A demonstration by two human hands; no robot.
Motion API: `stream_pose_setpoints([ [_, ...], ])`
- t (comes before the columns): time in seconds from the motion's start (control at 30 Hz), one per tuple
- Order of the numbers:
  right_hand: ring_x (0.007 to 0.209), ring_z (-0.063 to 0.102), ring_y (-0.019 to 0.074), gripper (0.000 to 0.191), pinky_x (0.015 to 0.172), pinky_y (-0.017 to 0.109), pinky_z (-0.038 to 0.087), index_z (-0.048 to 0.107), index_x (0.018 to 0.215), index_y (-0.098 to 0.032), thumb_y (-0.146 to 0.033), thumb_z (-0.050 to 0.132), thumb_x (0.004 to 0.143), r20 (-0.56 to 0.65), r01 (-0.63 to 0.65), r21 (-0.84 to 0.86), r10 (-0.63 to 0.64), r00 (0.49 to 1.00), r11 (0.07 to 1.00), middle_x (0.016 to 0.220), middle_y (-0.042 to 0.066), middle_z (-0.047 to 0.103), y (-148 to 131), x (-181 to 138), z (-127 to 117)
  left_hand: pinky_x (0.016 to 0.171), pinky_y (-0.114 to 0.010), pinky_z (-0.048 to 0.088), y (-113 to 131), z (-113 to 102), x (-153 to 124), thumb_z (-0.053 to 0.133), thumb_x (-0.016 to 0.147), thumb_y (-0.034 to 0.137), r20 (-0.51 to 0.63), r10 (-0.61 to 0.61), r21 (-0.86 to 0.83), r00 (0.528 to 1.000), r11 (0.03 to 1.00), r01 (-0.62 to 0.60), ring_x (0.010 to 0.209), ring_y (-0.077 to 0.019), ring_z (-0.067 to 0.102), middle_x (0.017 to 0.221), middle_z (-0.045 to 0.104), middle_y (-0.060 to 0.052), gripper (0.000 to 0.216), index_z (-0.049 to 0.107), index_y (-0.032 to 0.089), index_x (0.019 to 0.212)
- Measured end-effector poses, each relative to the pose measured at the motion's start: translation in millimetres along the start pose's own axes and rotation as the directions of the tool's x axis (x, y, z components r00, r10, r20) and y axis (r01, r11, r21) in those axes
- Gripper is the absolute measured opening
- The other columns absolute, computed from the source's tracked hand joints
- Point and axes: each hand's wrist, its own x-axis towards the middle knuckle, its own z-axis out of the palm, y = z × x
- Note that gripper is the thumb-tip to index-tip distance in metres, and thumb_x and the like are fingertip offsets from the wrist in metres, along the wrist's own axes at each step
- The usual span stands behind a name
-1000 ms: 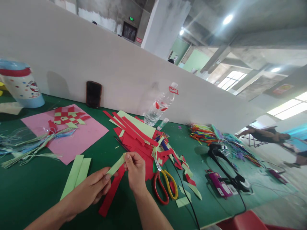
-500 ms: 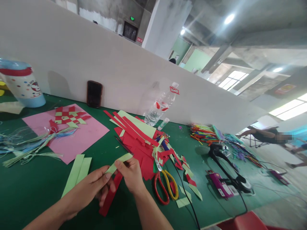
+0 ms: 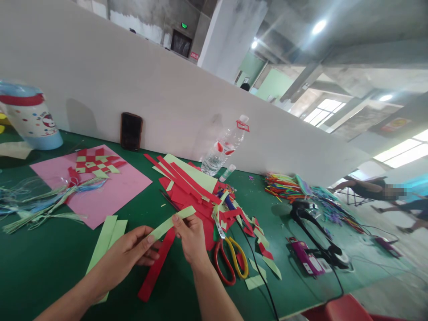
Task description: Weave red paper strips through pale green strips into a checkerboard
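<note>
A pale green paper strip (image 3: 167,226) is stretched between my two hands above the table. My left hand (image 3: 133,249) pinches its near end with the thumb on top. Close to its far end, my right hand (image 3: 191,234) grips the strip between thumb and fingers. Beneath them lies a red paper strip (image 3: 154,272), partly hidden by my hands. More green strips (image 3: 103,243) rest left of my left hand, partly covered by that forearm. Scissors (image 3: 230,263) with one red and one yellow handle lie right of my right hand.
Red paper pieces (image 3: 190,200) and scraps are piled beyond my hands, near a water bottle (image 3: 223,149) and a glue stick (image 3: 227,173). A woven red-green piece (image 3: 96,161) sits on pink paper (image 3: 110,200). A phone (image 3: 131,130) leans on the partition; a black stand (image 3: 317,232) is at right.
My right hand has moved slightly right and away from my left hand. More of the green strip now shows between them, and more of the red strip below is uncovered.
</note>
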Motion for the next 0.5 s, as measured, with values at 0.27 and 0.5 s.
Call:
stream_pose_setpoints([
  [0.27, 0.047, 0.035, 0.0078, 0.037, 0.046, 0.023, 0.027, 0.066, 0.07, -0.016, -0.05, 0.08, 0.074, 0.038, -0.03, 0.057, 0.027, 0.999, 0.998, 0.051, -0.006, 0.046, 2, 0, -1, 0.055, -0.027, 0.05, 7, 5, -3, 0.056, 0.08, 0.073, 0.015, 0.001, 0.123, 1.0, 0.992, -0.003, 0.053, -0.0143, 0.061, 0.054, 0.061, 0.004, 0.053, 0.058, 0.021, 0.081],
  [0.5, 0.046, 0.037, 0.0063, 0.038, 0.047, 0.022, 0.031, 0.067, 0.073, -0.017, -0.052, 0.082, 0.069, -0.08, 0.004, 0.173, 0.01, 0.997, 0.985, 0.056, -0.006, 0.049, -2, 10, -13, 0.056, -0.028, 0.052, 1, -3, -1, 0.058, 0.081, 0.069, 0.002, 0.023, 0.157, 1.0, 0.987, -0.023, 0.058, -0.0151, 0.064, 0.072, 0.069, -0.001, 0.048, 0.06, 0.021, 0.082],
])
